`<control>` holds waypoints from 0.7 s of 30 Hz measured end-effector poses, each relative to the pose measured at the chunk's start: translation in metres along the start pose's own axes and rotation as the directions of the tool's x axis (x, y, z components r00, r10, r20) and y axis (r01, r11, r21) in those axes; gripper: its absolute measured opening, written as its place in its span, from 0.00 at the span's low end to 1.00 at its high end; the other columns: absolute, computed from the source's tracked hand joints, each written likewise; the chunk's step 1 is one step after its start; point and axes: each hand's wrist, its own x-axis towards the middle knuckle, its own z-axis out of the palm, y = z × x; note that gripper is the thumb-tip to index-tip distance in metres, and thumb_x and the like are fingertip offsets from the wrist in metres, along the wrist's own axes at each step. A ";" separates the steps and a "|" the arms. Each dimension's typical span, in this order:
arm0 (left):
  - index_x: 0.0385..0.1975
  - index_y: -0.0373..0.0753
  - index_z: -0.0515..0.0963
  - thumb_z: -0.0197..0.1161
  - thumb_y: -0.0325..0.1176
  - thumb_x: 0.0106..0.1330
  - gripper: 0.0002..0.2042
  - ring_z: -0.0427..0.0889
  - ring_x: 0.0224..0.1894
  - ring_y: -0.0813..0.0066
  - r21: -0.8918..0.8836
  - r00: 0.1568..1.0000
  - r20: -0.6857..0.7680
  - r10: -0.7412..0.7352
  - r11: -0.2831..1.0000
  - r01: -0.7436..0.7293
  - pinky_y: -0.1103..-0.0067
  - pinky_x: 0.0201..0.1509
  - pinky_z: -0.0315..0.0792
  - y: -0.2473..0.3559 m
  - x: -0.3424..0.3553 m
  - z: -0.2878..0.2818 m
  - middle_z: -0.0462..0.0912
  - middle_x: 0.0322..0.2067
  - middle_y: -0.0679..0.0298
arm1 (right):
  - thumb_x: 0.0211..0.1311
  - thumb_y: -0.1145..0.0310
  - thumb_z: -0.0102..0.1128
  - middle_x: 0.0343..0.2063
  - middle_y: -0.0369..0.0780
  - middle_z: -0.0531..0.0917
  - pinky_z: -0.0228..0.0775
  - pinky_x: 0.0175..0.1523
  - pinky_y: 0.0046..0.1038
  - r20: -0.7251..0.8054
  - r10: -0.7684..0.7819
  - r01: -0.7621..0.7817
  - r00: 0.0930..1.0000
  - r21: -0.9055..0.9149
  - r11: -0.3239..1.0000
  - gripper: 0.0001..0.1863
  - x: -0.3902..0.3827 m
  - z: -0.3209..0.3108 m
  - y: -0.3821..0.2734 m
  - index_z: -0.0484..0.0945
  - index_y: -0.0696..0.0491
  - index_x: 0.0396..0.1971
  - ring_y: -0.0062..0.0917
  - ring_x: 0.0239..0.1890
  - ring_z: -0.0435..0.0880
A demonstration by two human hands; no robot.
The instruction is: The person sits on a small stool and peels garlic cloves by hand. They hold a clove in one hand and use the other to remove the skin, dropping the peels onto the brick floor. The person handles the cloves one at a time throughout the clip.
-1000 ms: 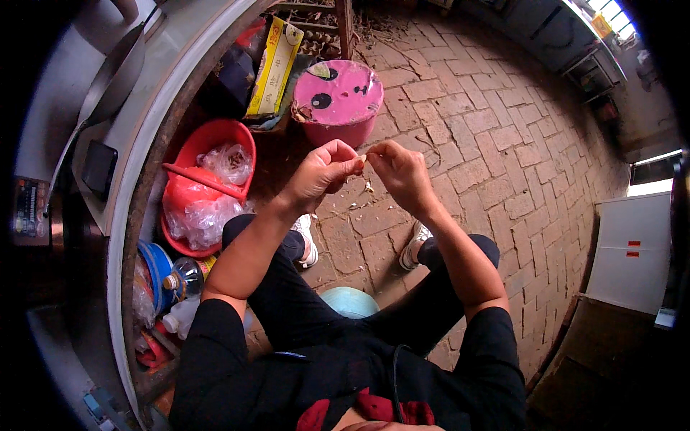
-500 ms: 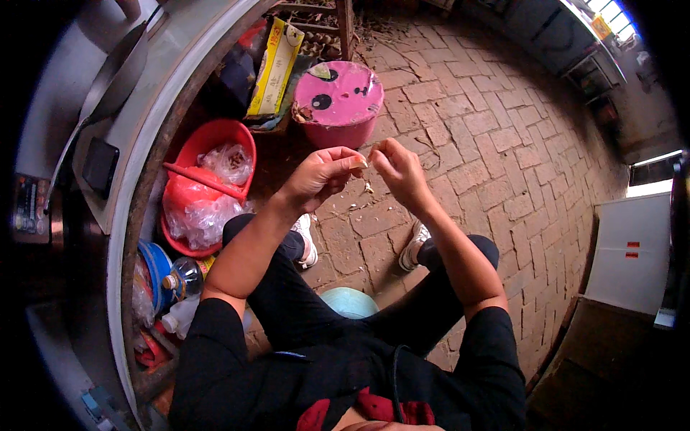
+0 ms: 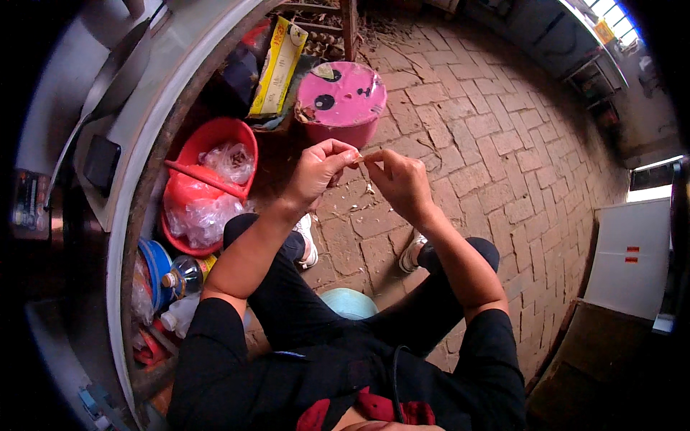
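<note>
In front of the pink stool, my left hand (image 3: 316, 172) and my right hand (image 3: 402, 183) meet at their fingertips. Thumb and forefinger of the left pinch a small pale piece (image 3: 358, 159), perhaps a garlic clove, though it is too small to be sure. The closed fingertips of my right hand touch its near side; whether they hold a bit of their own is hidden. Small white scraps (image 3: 370, 188) lie on the bricks below. The round pink stool (image 3: 348, 90) has a cartoon face and a worn, cracked edge.
At left, a red basket (image 3: 252, 147) holds plastic bags, with a clear bottle (image 3: 188, 276) and blue tub (image 3: 153, 262) nearer me. A yellow carton (image 3: 279, 68) stands beside the stool. A pale green round thing (image 3: 348, 304) sits between my legs on the brick floor (image 3: 496, 172).
My right hand has come in to the left and slightly down, so its fingertips now meet those of my left hand at the pale piece. The left hand has barely shifted.
</note>
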 end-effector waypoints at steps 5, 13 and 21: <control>0.35 0.40 0.75 0.62 0.34 0.62 0.07 0.64 0.20 0.93 0.088 0.995 -0.053 0.090 0.993 -0.085 0.92 0.22 0.56 0.000 -0.005 0.013 0.79 0.26 0.73 | 0.50 0.70 0.60 0.17 0.43 0.79 0.70 0.24 0.33 -0.100 -0.065 0.055 0.993 -0.099 0.994 0.04 -0.004 0.008 0.003 0.75 0.52 0.24 0.34 0.19 0.80; 0.37 0.39 0.75 0.62 0.32 0.63 0.07 0.61 0.17 0.94 -0.035 1.000 0.011 0.029 0.999 -0.029 0.91 0.18 0.51 -0.003 -0.008 0.018 0.77 0.25 0.75 | 0.49 0.70 0.61 0.13 0.45 0.75 0.68 0.22 0.29 -0.098 0.032 -0.023 0.995 0.092 0.996 0.08 0.002 0.007 0.001 0.72 0.55 0.20 0.31 0.16 0.79; 0.36 0.39 0.78 0.63 0.33 0.62 0.07 0.67 0.19 0.93 -0.115 0.967 0.193 -0.164 0.975 0.189 0.93 0.20 0.59 0.002 -0.002 -0.001 0.78 0.27 0.73 | 0.52 0.73 0.59 0.13 0.36 0.76 0.63 0.22 0.21 0.024 0.106 -0.108 0.994 0.333 0.937 0.08 0.000 0.000 0.000 0.71 0.59 0.19 0.11 0.17 0.71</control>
